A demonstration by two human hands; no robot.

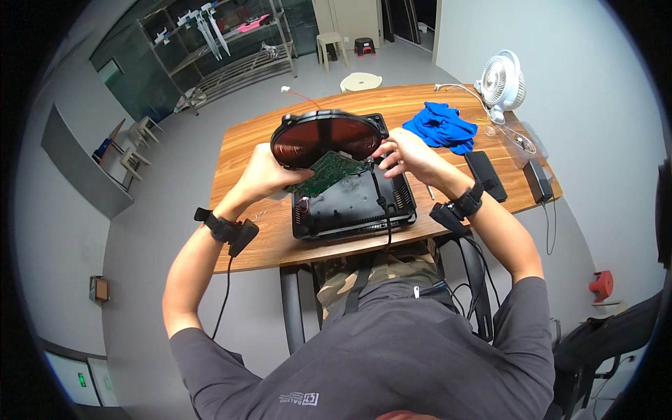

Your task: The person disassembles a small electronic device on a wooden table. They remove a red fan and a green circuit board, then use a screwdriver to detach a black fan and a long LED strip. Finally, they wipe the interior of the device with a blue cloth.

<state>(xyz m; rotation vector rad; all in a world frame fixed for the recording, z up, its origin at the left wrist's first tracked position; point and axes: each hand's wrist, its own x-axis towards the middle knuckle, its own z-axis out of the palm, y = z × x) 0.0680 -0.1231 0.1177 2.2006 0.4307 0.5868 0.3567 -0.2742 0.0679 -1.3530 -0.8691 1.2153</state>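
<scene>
My left hand (264,173) is closed on a round copper induction coil (325,138) in a black frame and on a green circuit board (329,173), its thumb pressed on the board. Both are tilted above a black, shallow appliance housing (348,201) on the table. At the coil's right edge, the fingers of my right hand (400,152) are bent close to a wire end; what they pinch is too small to make out. A black power cord (382,201) runs from near the board, over the housing's front edge. A red wire with a white plug (285,89) sticks out behind the coil.
On the wooden table (241,154) lie a blue cloth (443,127), a black phone (485,175), a black power adapter (537,180) and small screws (260,214). A white fan (501,82) stands at the far right corner. Stools (360,82) and a metal rack (231,63) stand beyond.
</scene>
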